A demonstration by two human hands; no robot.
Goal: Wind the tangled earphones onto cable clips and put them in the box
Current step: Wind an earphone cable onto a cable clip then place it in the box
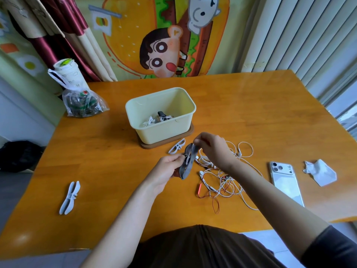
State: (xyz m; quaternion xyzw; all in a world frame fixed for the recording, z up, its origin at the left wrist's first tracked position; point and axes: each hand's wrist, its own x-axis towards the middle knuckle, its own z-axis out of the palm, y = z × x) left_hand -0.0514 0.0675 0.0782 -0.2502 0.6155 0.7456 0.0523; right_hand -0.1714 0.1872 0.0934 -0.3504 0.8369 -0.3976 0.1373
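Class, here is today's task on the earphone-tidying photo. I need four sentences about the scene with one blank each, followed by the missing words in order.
1. The left hand and the right hand both hold a dark ____ cable clip.
2. One white clip lies beside the box; another white clip lies far off on the person's ____ side.
3. The tangled earphones have white cables and one ____ cable.
4. The box stands on a ____ base.

Missing words: grey, left, red, brown.

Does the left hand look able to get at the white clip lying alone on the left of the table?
Probably yes: only bare table lies between the left hand and that white clip. It grips the grey clip, though, so it would have to let go first.
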